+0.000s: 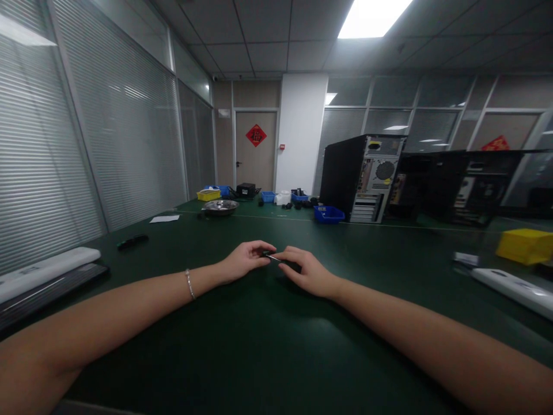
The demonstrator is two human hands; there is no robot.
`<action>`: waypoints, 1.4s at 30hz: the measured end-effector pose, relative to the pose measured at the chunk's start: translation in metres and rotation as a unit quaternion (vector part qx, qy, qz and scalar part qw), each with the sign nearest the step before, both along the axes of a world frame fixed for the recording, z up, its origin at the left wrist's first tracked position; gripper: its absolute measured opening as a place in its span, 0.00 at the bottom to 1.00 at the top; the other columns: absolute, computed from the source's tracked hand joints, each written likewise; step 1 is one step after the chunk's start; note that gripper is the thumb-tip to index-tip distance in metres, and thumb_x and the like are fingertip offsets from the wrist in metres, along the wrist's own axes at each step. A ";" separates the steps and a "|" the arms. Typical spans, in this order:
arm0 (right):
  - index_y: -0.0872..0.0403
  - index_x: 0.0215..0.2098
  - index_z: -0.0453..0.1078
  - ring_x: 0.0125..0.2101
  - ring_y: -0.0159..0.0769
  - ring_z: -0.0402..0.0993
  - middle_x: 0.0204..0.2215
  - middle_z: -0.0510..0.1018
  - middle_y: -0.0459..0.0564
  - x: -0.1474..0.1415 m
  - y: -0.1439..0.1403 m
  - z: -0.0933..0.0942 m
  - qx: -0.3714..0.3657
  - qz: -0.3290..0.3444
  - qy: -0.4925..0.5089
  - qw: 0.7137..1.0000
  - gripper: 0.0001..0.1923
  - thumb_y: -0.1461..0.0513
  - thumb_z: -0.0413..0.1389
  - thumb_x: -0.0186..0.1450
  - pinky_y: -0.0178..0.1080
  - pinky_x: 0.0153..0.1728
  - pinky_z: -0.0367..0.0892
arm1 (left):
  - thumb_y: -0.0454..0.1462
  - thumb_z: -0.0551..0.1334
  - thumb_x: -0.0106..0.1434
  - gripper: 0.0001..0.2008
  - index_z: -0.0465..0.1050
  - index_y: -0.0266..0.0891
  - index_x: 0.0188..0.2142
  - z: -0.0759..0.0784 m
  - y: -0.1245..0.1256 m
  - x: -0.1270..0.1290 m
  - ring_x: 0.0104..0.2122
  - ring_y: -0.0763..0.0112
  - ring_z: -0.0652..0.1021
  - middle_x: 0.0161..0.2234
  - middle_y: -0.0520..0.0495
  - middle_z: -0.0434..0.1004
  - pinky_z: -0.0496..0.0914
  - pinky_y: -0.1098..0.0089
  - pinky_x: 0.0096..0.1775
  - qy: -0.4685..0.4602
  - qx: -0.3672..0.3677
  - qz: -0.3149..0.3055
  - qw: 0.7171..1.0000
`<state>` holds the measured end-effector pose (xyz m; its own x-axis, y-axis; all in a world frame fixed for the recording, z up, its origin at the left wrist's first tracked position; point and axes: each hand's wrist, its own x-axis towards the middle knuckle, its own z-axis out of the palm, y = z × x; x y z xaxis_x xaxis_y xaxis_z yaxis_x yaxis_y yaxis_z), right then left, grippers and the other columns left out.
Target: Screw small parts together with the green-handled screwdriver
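Observation:
My left hand [246, 261], with a bracelet on its wrist, pinches a small dark thing [265, 253] between thumb and fingers. A thin, shiny metal strip or rod [273, 257] sticks out of it towards the right; its exact kind is too small to tell. My right hand [309, 271] is just beside it, index finger stretched to the metal part. Thumb and index finger of that hand are apart, and I see nothing gripped between them. A dark patch under the right palm could be shadow or an object; I cannot tell. Both hands are low over the green tabletop [242, 346].
On the left lie a dark green-black tool [132, 241], a white paper [165, 219] and a long white device [52, 268]. A metal bowl [220, 208] and a blue tray [329, 215] stand farther back. Computer towers [358, 178] and a yellow box [525, 246] are right.

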<state>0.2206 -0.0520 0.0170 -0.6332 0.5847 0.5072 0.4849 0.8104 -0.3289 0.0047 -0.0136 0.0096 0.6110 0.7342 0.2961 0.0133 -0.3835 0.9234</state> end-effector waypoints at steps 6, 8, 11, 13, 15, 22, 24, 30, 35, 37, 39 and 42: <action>0.52 0.50 0.67 0.36 0.36 0.69 0.37 0.73 0.51 0.002 -0.002 -0.001 0.006 -0.009 0.020 1.000 0.16 0.64 0.51 0.64 0.38 0.38 0.64 | 0.32 0.61 0.57 0.14 0.73 0.35 0.44 0.002 -0.002 0.002 0.41 0.66 0.74 0.43 0.43 0.74 0.67 0.62 0.46 0.038 -0.002 0.017 0.999; 0.53 0.49 0.67 0.36 0.36 0.69 0.36 0.73 0.51 0.002 -0.001 -0.001 0.008 -0.022 0.023 0.999 0.15 0.64 0.51 0.64 0.38 0.38 0.64 | 0.31 0.62 0.55 0.17 0.72 0.35 0.45 0.001 -0.001 0.003 0.42 0.65 0.74 0.45 0.42 0.74 0.66 0.61 0.47 0.018 -0.008 0.011 1.000; 0.53 0.49 0.67 0.35 0.36 0.69 0.36 0.73 0.51 0.002 0.000 -0.002 0.010 -0.033 0.023 0.999 0.15 0.64 0.51 0.64 0.38 0.38 0.64 | 0.30 0.64 0.53 0.21 0.69 0.36 0.48 -0.001 0.000 0.003 0.46 0.64 0.73 0.48 0.41 0.72 0.65 0.61 0.49 -0.013 -0.027 0.006 1.000; 0.53 0.49 0.67 0.35 0.35 0.69 0.35 0.73 0.51 0.001 0.000 -0.002 0.009 -0.025 0.021 0.999 0.15 0.64 0.51 0.64 0.38 0.38 0.64 | 0.31 0.65 0.52 0.20 0.71 0.35 0.46 0.000 -0.001 0.003 0.46 0.64 0.73 0.46 0.41 0.73 0.65 0.61 0.49 0.002 -0.027 0.014 1.000; 0.53 0.49 0.68 0.35 0.35 0.69 0.35 0.73 0.51 0.001 0.000 -0.001 0.005 -0.012 0.019 1.000 0.15 0.64 0.51 0.64 0.37 0.38 0.64 | 0.32 0.65 0.53 0.16 0.73 0.34 0.43 0.003 -0.003 0.003 0.42 0.64 0.74 0.41 0.42 0.75 0.66 0.62 0.47 0.032 -0.012 0.032 0.999; 0.51 0.50 0.66 0.40 0.37 0.69 0.39 0.74 0.51 0.000 0.000 -0.001 0.015 -0.028 0.051 0.998 0.16 0.64 0.51 0.64 0.39 0.41 0.64 | 0.35 0.63 0.55 0.16 0.73 0.34 0.44 0.004 -0.003 0.000 0.35 0.67 0.76 0.39 0.43 0.76 0.70 0.63 0.42 0.019 -0.002 0.040 0.999; 0.51 0.50 0.67 0.40 0.37 0.70 0.40 0.74 0.51 0.000 0.001 -0.001 0.017 -0.046 0.052 0.997 0.16 0.64 0.51 0.64 0.40 0.41 0.64 | 0.35 0.64 0.55 0.16 0.73 0.35 0.44 0.002 -0.001 -0.001 0.35 0.67 0.76 0.39 0.43 0.76 0.70 0.62 0.42 0.008 0.008 0.046 0.999; 0.50 0.49 0.68 0.35 0.36 0.70 0.36 0.74 0.50 -0.001 0.003 -0.004 0.018 -0.090 0.027 0.995 0.15 0.63 0.51 0.63 0.38 0.37 0.65 | 0.36 0.62 0.56 0.17 0.72 0.36 0.46 0.001 -0.001 -0.003 0.34 0.68 0.76 0.40 0.43 0.75 0.71 0.64 0.41 0.015 0.077 0.064 0.995; 0.50 0.48 0.69 0.33 0.35 0.70 0.35 0.74 0.50 0.000 0.002 -0.003 0.013 -0.110 0.016 0.994 0.15 0.62 0.51 0.63 0.37 0.35 0.65 | 0.37 0.60 0.59 0.14 0.73 0.38 0.45 0.005 -0.005 -0.004 0.37 0.67 0.75 0.40 0.44 0.75 0.70 0.66 0.42 0.045 0.157 0.096 0.982; 0.50 0.48 0.69 0.33 0.35 0.70 0.35 0.73 0.49 0.001 0.002 -0.003 0.012 -0.105 0.011 0.994 0.15 0.62 0.51 0.63 0.37 0.35 0.64 | 0.36 0.60 0.59 0.13 0.74 0.39 0.43 0.006 -0.007 -0.003 0.39 0.66 0.75 0.41 0.44 0.75 0.69 0.66 0.43 0.051 0.177 0.105 0.977; 0.50 0.48 0.69 0.33 0.34 0.70 0.35 0.74 0.49 0.002 0.003 -0.003 0.013 -0.098 0.010 0.995 0.15 0.63 0.51 0.63 0.37 0.36 0.64 | 0.36 0.61 0.58 0.12 0.75 0.39 0.41 0.007 -0.007 -0.001 0.41 0.65 0.75 0.40 0.45 0.76 0.68 0.66 0.45 0.056 0.193 0.111 0.973; 0.50 0.49 0.69 0.34 0.35 0.70 0.35 0.74 0.50 0.003 0.003 -0.003 0.013 -0.085 0.012 0.996 0.16 0.63 0.52 0.63 0.37 0.36 0.65 | 0.36 0.61 0.58 0.12 0.75 0.38 0.42 0.006 -0.006 -0.001 0.39 0.65 0.76 0.40 0.45 0.76 0.68 0.66 0.44 0.055 0.170 0.103 0.978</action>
<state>0.2240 -0.0492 0.0143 -0.5136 0.6694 0.5368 0.6090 0.7251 -0.3215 0.0038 -0.0197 0.0158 0.5029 0.7148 0.4859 0.2145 -0.6478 0.7310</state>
